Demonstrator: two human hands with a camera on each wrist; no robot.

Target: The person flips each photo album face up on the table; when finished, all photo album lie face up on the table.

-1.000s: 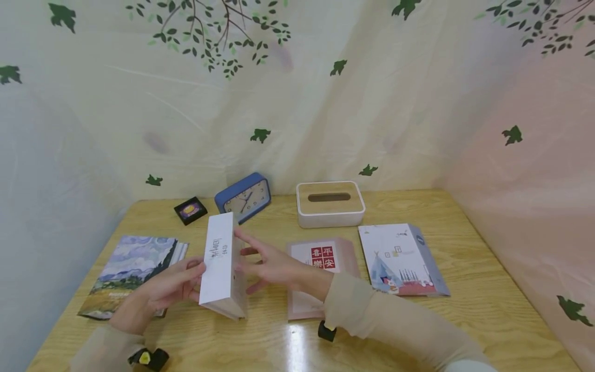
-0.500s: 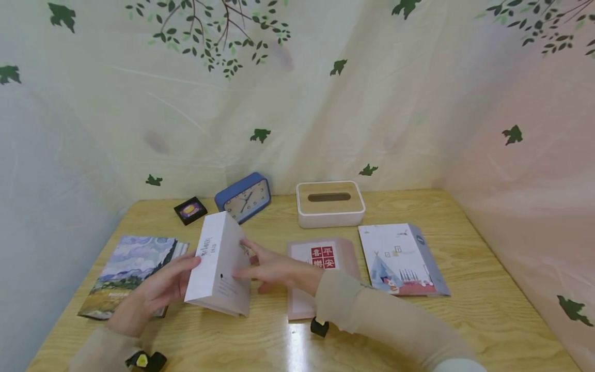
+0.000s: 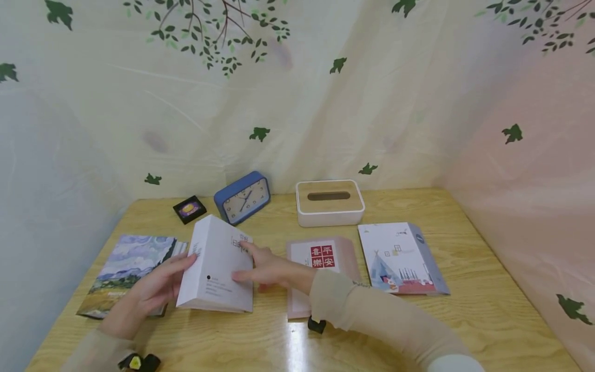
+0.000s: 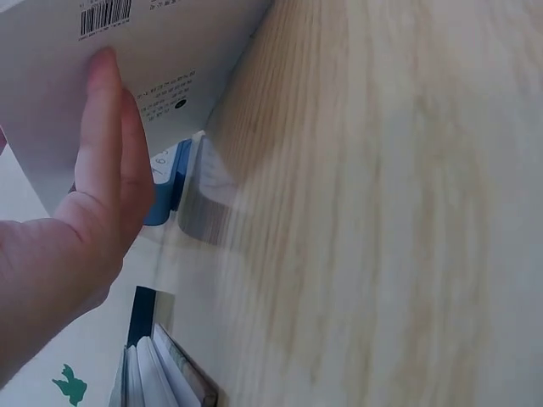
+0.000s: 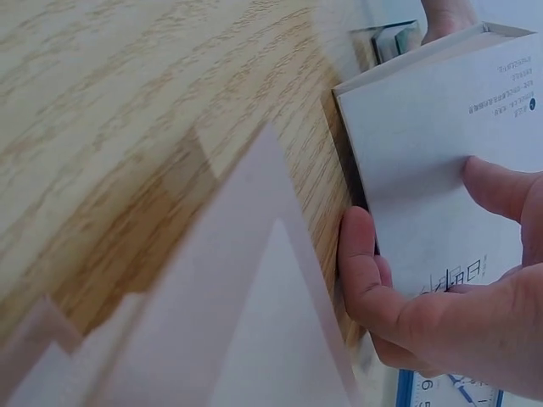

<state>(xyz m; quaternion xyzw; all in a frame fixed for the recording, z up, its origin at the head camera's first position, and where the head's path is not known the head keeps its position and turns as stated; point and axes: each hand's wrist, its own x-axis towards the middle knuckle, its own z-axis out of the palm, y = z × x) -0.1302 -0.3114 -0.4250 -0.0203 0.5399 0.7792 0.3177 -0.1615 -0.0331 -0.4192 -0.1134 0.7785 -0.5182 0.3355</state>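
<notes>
1 bk: straight L fingers touch, R grips.

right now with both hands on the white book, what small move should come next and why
I'd probably ease the white book gently toward lying flat: it is tilted, the left hand has fingers against its back cover, and the right hand grips its opposite edge, so both sides seem supported.
</notes>
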